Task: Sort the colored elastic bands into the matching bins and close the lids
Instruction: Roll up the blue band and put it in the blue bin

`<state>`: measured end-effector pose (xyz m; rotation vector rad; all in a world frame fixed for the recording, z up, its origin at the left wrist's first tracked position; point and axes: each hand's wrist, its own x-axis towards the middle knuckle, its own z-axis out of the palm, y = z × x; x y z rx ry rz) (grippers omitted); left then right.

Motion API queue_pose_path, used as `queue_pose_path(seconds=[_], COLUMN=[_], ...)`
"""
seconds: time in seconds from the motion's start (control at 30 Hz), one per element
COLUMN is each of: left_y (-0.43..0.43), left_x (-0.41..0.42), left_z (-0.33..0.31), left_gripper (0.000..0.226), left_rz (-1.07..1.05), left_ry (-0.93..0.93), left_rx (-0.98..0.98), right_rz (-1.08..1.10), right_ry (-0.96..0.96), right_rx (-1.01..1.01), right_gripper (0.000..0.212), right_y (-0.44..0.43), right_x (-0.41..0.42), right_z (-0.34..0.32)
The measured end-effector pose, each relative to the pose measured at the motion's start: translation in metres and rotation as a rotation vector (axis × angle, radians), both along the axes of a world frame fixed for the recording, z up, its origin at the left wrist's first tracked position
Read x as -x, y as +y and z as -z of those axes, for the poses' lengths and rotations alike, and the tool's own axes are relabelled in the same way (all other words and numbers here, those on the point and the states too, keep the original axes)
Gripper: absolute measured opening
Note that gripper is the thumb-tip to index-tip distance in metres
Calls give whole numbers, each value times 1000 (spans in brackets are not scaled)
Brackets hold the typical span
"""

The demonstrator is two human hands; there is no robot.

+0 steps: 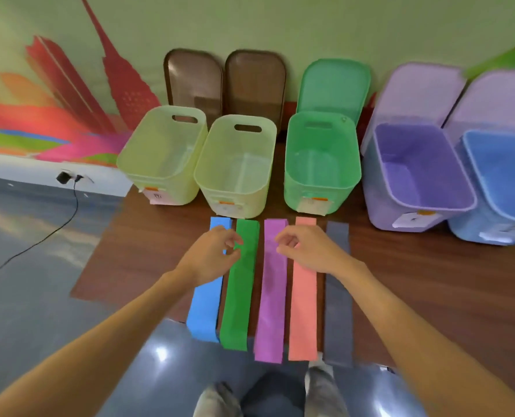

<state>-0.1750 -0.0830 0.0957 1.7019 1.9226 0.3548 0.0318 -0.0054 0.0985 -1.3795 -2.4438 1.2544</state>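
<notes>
Five bins stand open in a row along the wall ahead of you: two yellow, one green bin, one purple bin and one blue bin at the far right. Their five lids lean behind them, two brown, one green, two lilac, none closed yet. Between the bins and your feet, five bands lie flat side by side on the brown mat, each with its long axis running straight away from you: blue band, green band, purple band, pink band, grey band. Your left hand hangs over the far ends of the blue and green bands, fingers curled loosely toward the green one, seemingly gripping nothing. Your right hand, likewise half-curled and empty, hovers between purple and pink. The left is nearer the green band, whose bin lies ahead and to the right.
</notes>
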Motion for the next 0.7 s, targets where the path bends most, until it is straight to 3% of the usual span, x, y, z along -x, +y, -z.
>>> queue_pose_path(seconds=[0.33, 0.7], left_y=[-51, 15], left_x=[74, 90], left_z=[-25, 21], left_gripper=[17, 23], left_rz=[-197, -309], left_ry=[-241, -226], left_rx=[78, 136], right_rz=[193, 230], right_ry=[-23, -18], right_rx=[33, 117], right_gripper=[28, 28], right_y=[-52, -10], right_x=[62, 87], right_z=[-43, -5])
